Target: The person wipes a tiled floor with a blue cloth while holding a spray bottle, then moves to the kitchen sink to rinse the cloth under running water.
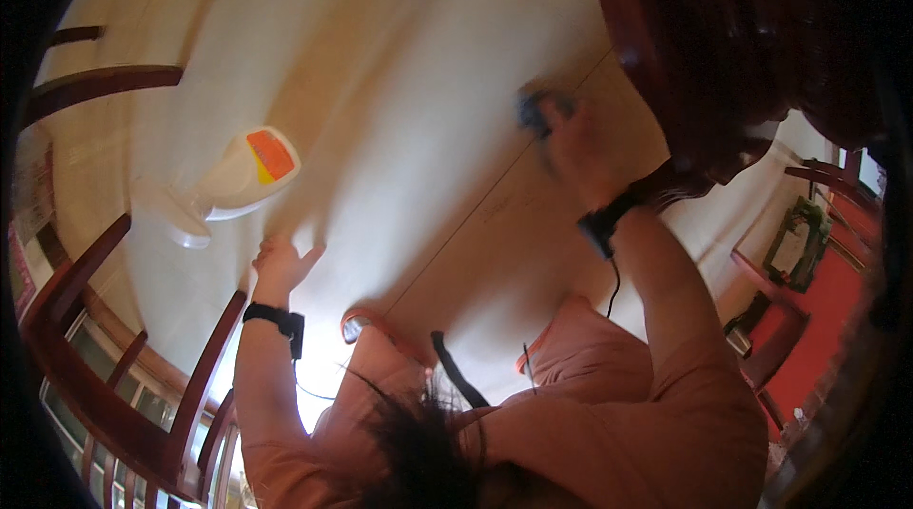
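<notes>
My right hand point(577, 143) is closed over a dark blue-grey wad point(539, 111) on the pale floor, close to a thin dark seam. Motion blurs both, so the wad's exact kind is unclear. Further left, my left hand point(285, 266) rests against the floor with its thumb and fingers apart and nothing in it. Just beyond its fingertips is a white plastic bottle point(238, 174) with an orange and yellow label. Its narrower white end points to the left; whether it lies or stands I cannot tell. Each wrist wears a black strap with a small box.
Dark, glossy carved wooden furniture point(723, 62) overhangs the floor at the upper right. Reddish-brown wooden chair parts point(105, 404) curve along the left side. A red panel point(799, 347) and a green-edged picture-like board point(797, 243) show at the right. My knees point(594, 347) are bent below.
</notes>
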`<act>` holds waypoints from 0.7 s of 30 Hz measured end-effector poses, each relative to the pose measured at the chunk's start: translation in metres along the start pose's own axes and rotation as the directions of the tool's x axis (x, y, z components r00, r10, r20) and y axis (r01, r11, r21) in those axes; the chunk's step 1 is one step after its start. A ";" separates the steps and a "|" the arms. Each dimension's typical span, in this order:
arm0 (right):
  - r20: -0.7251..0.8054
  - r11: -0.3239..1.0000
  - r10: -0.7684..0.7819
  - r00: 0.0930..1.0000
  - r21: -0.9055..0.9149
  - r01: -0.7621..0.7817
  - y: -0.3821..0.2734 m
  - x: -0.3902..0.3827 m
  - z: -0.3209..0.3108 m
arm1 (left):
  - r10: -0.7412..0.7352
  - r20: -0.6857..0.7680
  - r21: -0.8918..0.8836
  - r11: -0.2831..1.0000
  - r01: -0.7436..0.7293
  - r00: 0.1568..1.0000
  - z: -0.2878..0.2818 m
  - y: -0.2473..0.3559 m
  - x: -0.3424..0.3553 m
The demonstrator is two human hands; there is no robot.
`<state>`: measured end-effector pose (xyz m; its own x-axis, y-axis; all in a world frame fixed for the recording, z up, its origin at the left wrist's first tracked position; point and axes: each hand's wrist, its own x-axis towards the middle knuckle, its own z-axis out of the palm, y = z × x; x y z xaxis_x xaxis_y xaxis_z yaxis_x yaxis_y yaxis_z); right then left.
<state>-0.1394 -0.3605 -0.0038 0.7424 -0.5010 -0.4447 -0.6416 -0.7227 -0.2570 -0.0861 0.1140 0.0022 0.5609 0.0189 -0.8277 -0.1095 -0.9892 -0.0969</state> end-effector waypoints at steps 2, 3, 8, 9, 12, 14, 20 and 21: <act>0.249 0.961 -0.218 0.944 -0.113 0.252 -0.015 -0.027 0.011 | 0.015 -0.014 -0.012 1.000 -0.015 1.000 0.000 0.003 -0.001; 0.282 0.912 -0.322 0.904 -0.164 0.376 -0.016 -0.035 0.014 | 0.015 -0.022 -0.018 1.000 -0.015 1.000 -0.002 0.004 -0.001; -0.049 0.955 -0.265 0.963 0.121 0.269 0.019 -0.021 0.004 | -0.083 0.016 0.022 0.996 0.082 0.996 -0.006 0.005 -0.003; -0.228 0.983 -0.150 0.962 0.074 0.171 0.031 -0.010 -0.002 | -0.070 0.017 0.017 0.997 0.070 0.997 -0.005 0.005 -0.002; -0.379 0.994 0.082 0.922 -0.029 -0.101 0.056 0.030 -0.018 | -0.066 0.016 0.009 0.998 0.066 0.998 -0.003 0.004 -0.001; -0.414 0.967 -0.038 0.909 -0.245 -0.072 0.054 0.057 -0.024 | -0.080 -0.002 0.005 0.997 0.080 0.997 -0.001 0.003 0.000; -0.245 0.995 -0.048 0.968 0.078 0.069 -0.028 0.099 -0.010 | -0.049 0.009 -0.014 0.999 0.049 0.999 -0.001 0.001 0.001; -0.176 0.985 -0.136 0.975 -0.126 0.115 -0.040 0.092 -0.003 | -0.052 0.010 -0.009 0.999 0.052 0.999 -0.001 0.002 0.001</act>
<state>-0.0445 -0.3790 -0.0316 0.8451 -0.4737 -0.2478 -0.5227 -0.8296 -0.1963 -0.0846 0.1118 0.0021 0.5573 0.0719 -0.8272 -0.0731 -0.9881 -0.1352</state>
